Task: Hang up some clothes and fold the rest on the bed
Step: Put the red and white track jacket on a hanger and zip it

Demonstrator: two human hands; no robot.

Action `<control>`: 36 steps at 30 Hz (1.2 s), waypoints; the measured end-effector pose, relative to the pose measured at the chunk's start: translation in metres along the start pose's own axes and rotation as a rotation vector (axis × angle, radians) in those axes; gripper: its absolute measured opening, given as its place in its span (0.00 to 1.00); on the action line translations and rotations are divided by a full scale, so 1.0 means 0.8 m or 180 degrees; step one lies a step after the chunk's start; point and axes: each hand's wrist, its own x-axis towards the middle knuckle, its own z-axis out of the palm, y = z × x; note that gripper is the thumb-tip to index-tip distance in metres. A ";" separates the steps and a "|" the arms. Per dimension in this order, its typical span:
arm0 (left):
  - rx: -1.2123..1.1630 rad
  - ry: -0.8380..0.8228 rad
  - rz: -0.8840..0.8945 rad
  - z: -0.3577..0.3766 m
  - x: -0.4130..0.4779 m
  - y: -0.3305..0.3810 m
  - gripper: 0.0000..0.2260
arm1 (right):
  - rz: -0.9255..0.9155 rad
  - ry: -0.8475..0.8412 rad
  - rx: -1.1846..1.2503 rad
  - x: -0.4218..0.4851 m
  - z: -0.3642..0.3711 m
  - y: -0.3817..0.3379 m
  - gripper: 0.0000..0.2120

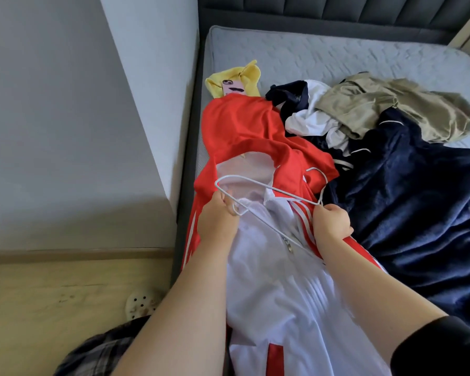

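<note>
Hands fit a white wire hanger [293,195] into a red jacket [239,126] lying lengthwise on the bed [337,55]. The left hand [217,221] has its fingers curled round the hanger's end, and the right hand [331,221] pinches the jacket's shoulder.

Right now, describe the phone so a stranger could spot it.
Start at the bed, on its wall-side edge. Beyond the red jacket lies a yellow garment, and the phone rests on it. It is the only hard, flat thing there, pink-cased, camera lenses showing.
</note>
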 end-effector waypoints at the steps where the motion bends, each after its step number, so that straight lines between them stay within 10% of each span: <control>1: -0.0110 0.0205 -0.0184 -0.003 -0.009 0.000 0.13 | -0.0005 -0.0047 0.0024 -0.003 -0.006 -0.002 0.14; 21: -0.1736 0.0875 -0.1252 -0.065 -0.076 -0.037 0.11 | -0.2750 0.1042 0.0400 -0.059 -0.120 -0.125 0.16; 29: -0.2177 0.1714 -0.1618 -0.086 -0.080 -0.038 0.12 | -0.2993 0.0959 0.0509 -0.078 -0.127 -0.134 0.15; 36: -0.2046 0.0673 -0.0214 -0.087 -0.081 0.002 0.03 | -0.2998 0.0831 0.0275 -0.099 -0.105 -0.125 0.19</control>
